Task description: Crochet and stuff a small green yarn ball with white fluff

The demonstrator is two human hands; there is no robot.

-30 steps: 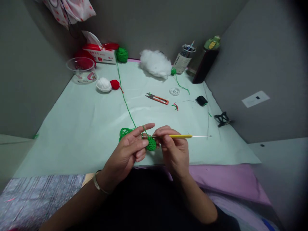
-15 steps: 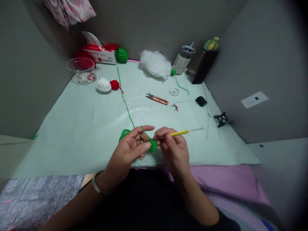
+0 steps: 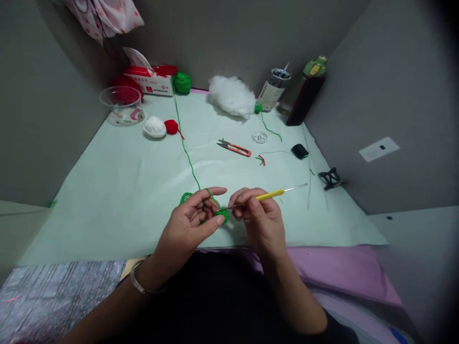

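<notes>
My left hand (image 3: 191, 220) pinches a small round green crochet piece (image 3: 223, 216) between thumb and fingers. Green yarn (image 3: 192, 169) runs over its raised index finger and back across the table to a green ball. My right hand (image 3: 261, 217) is closed round the yellow handle of a crochet hook (image 3: 270, 195), held like a pen. The hook's thin metal shaft reaches left to the top of the crochet piece; its very tip is hard to make out. Behind my left fingers a looped green crochet piece (image 3: 186, 197) lies on the table, partly hidden.
Orange thread snips (image 3: 234, 148), yarn scraps (image 3: 261, 160), a small white dish (image 3: 259, 137) and a black hair claw (image 3: 332, 178) lie beyond my hands. Farther back are white stuffing (image 3: 232, 97), a plastic tub (image 3: 124, 107), a tissue box (image 3: 152, 83), a green yarn ball (image 3: 182, 83) and a bottle (image 3: 304, 95).
The green crochet piece has tilted and shifted slightly left in my left hand. My right hand has drawn a little to the right with the hook, and its fingers are now apart from the piece.
</notes>
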